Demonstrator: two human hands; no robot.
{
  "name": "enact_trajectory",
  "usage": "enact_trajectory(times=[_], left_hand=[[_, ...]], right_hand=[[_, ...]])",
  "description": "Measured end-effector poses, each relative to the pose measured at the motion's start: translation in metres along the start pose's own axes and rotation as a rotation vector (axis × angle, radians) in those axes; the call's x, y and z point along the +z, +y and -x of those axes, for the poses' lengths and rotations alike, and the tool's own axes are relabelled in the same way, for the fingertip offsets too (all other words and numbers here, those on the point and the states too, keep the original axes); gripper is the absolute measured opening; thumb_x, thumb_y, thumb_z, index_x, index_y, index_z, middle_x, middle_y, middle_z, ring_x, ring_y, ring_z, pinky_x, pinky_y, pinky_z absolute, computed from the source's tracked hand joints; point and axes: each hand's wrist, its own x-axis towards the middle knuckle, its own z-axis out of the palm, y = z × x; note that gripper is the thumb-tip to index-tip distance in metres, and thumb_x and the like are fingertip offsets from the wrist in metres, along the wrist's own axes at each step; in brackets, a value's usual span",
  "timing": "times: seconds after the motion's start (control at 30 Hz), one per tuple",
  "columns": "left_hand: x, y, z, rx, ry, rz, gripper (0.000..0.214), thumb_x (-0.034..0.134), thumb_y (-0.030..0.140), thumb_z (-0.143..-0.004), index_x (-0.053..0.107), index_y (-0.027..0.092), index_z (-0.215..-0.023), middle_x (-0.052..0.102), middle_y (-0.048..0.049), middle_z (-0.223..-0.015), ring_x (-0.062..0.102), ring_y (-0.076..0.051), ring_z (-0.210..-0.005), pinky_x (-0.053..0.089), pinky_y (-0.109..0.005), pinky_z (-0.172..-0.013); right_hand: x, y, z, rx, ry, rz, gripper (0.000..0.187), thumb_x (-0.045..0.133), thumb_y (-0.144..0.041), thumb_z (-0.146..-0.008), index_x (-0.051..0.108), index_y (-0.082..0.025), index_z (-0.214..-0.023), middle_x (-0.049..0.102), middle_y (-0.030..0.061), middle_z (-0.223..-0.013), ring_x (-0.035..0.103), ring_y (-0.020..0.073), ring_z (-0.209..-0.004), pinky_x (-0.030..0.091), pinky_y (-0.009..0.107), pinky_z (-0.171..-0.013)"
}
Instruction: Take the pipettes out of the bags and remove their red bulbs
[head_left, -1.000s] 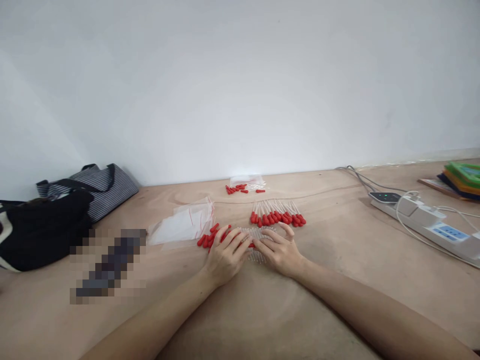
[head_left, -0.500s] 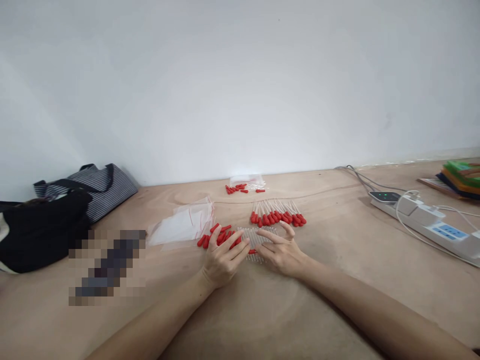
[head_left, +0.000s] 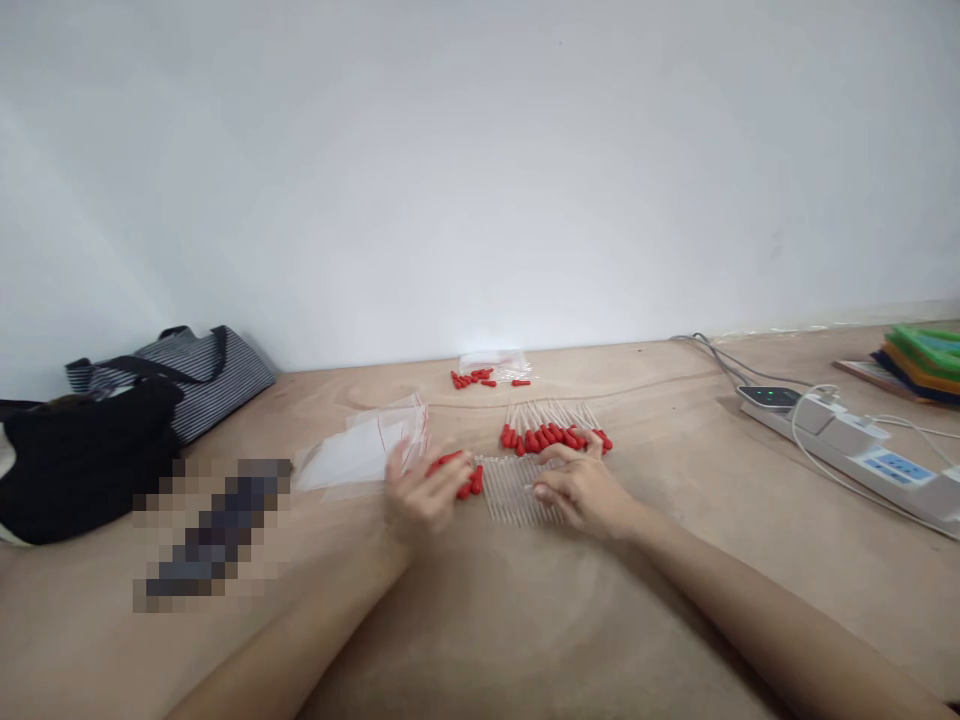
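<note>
A row of clear glass dropper tubes point(head_left: 517, 495) lies side by side on the table before me. My right hand point(head_left: 589, 490) rests over the right end of this row, its fingers curled and the thumb near the tubes; whatever is between the fingertips is hidden. Loose red rubber bulbs point(head_left: 471, 485) lie left of the tubes, partly covered by my left hand point(head_left: 424, 495), which is blurred with its fingers apart. Beyond the tubes, several droppers with red bulbs fitted point(head_left: 555, 435) are lined up, thin ends pointing away.
Clear zip bags point(head_left: 356, 450) lie left of the bulbs. Near the wall is another bag point(head_left: 491, 360) with red bulbs and tubes. A power strip point(head_left: 892, 465) with cables and coloured trays point(head_left: 926, 360) are on the right. Black point(head_left: 82, 465) and striped point(head_left: 217, 390) bags stand on the left.
My hands have parted: the left has moved left over the loose bulbs, the right slightly right along the tubes. The red bulb that showed between them is out of sight.
</note>
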Motion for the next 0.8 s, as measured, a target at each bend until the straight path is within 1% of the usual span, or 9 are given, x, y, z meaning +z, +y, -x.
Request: enact_trajectory(times=[0.1,0.13,0.23,0.3,0.37,0.47,0.63,0.7,0.8], left_hand=[[0.003,-0.033,0.003,-0.33,-0.057,-0.003,0.017,0.047,0.023,-0.082,0.065,0.022,-0.082,0.067,-0.0031,-0.085,0.057,-0.02,-0.086,0.038,-0.039,-0.081],[0.006,-0.043,0.002,-0.425,-0.136,0.025,0.019,0.047,0.027,-0.081,0.065,0.021,-0.082,0.066,-0.0048,-0.083,0.056,-0.02,-0.082,0.04,-0.036,-0.076],[0.016,-0.064,-0.005,-0.682,-0.49,0.119,0.024,0.046,0.032,-0.079,0.065,0.021,-0.089,0.064,-0.0042,-0.085,0.056,-0.019,-0.081,0.041,-0.031,-0.073],[0.026,-0.07,-0.014,-0.785,-0.648,0.15,0.024,0.048,0.035,-0.077,0.063,0.023,-0.092,0.065,-0.0015,-0.086,0.057,-0.017,-0.079,0.04,-0.03,-0.072],[0.036,-0.071,-0.023,-0.815,-0.717,0.163,0.023,0.051,0.037,-0.075,0.062,0.024,-0.089,0.066,0.0007,-0.081,0.059,-0.016,-0.074,0.04,-0.029,-0.071],[0.05,-0.067,-0.034,-0.812,-0.775,0.153,0.019,0.053,0.037,-0.072,0.063,0.022,-0.075,0.067,0.0001,-0.073,0.059,-0.018,-0.073,0.039,-0.032,-0.075],[0.059,-0.062,-0.041,-0.801,-0.846,0.089,0.021,0.057,0.036,-0.068,0.062,0.021,-0.054,0.066,-0.0046,-0.065,0.059,-0.026,-0.08,0.033,-0.041,-0.082],[0.059,-0.062,-0.042,-0.806,-0.863,0.071,0.022,0.06,0.037,-0.064,0.062,0.021,-0.05,0.065,-0.0062,-0.063,0.058,-0.028,-0.083,0.033,-0.043,-0.082],[0.061,-0.06,-0.048,-0.805,-0.847,0.065,0.022,0.06,0.041,-0.064,0.065,0.021,-0.056,0.066,-0.0081,-0.07,0.056,-0.03,-0.087,0.031,-0.046,-0.084]], right_hand=[[-0.006,0.016,0.0,0.198,-0.011,-0.01,0.032,0.036,-0.03,-0.087,0.059,-0.02,-0.066,0.061,0.0002,-0.066,0.052,0.0131,-0.072,0.033,0.032,-0.075],[-0.007,0.02,0.0,0.264,-0.008,-0.018,0.033,0.036,-0.031,-0.086,0.059,-0.019,-0.066,0.06,0.0009,-0.066,0.052,0.0127,-0.068,0.035,0.028,-0.069],[-0.004,0.028,-0.002,0.463,-0.018,-0.035,0.033,0.037,-0.029,-0.084,0.056,-0.017,-0.061,0.058,0.0017,-0.059,0.051,0.0117,-0.057,0.034,0.022,-0.054],[-0.001,0.029,-0.001,0.565,-0.041,-0.038,0.028,0.041,-0.026,-0.081,0.055,-0.017,-0.058,0.058,0.0015,-0.056,0.051,0.0113,-0.052,0.032,0.021,-0.049],[0.002,0.028,0.002,0.626,-0.051,-0.053,0.02,0.046,-0.022,-0.077,0.056,-0.017,-0.061,0.061,0.0019,-0.059,0.054,0.0113,-0.054,0.033,0.021,-0.049],[0.008,0.029,0.007,0.68,-0.032,-0.062,0.008,0.05,-0.018,-0.073,0.057,-0.017,-0.069,0.064,0.0024,-0.064,0.058,0.0123,-0.059,0.037,0.02,-0.052],[0.021,0.038,0.01,0.671,0.017,-0.004,0.004,0.053,-0.017,-0.072,0.057,-0.016,-0.074,0.064,0.003,-0.066,0.059,0.013,-0.059,0.038,0.021,-0.053],[0.026,0.039,0.01,0.651,0.029,0.008,0.005,0.053,-0.017,-0.073,0.057,-0.016,-0.074,0.064,0.0036,-0.067,0.059,0.0131,-0.059,0.039,0.021,-0.054],[0.03,0.037,0.007,0.652,0.031,0.004,0.006,0.052,-0.018,-0.075,0.057,-0.015,-0.075,0.066,0.006,-0.07,0.062,0.015,-0.065,0.041,0.022,-0.057]])
